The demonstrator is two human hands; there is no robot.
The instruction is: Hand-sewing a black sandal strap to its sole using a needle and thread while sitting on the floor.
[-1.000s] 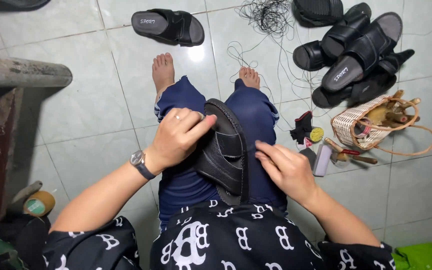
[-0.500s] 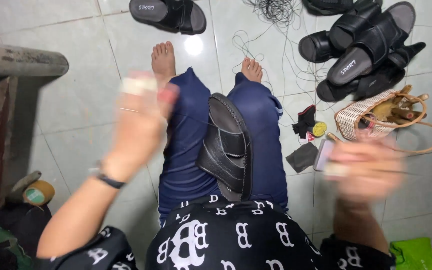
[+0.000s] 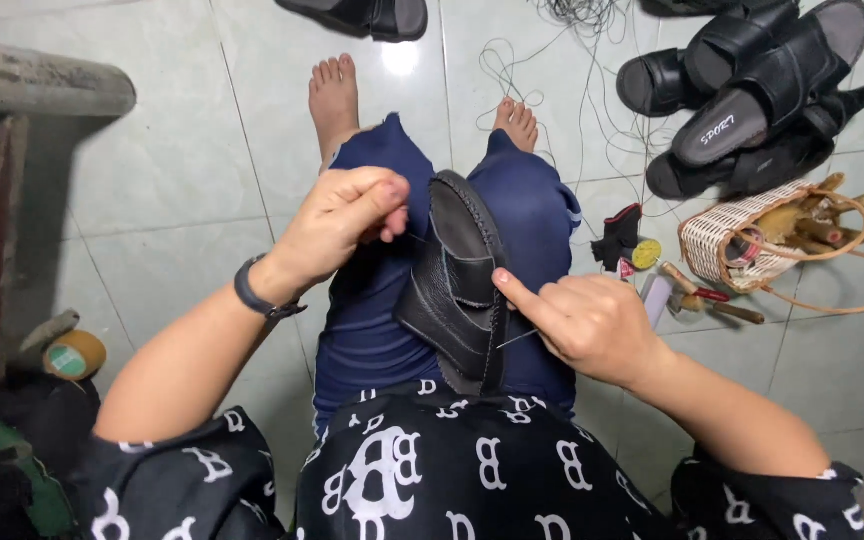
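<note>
A black leather sandal stands on its edge in my lap, wedged between my knees in blue trousers. My left hand, with a dark watch on the wrist, is closed with its fingertips pinched just left of the sandal's upper rim, apparently on a thin thread. My right hand is at the sandal's right side, its thumb pressing on the sole's edge, and a thin needle or thread shows under the fingers. My bare feet rest on the tiled floor ahead.
Several black sandals lie piled at the upper right, another at the top. A woven basket with tools sits right of my leg, small tools beside it. Loose thread trails on the tiles. A tape roll lies left.
Both hands swung out wide and blurred half a second ago, as in pulling thread; now they are back at the sandal, left at its upper rim, right on its sole edge.
</note>
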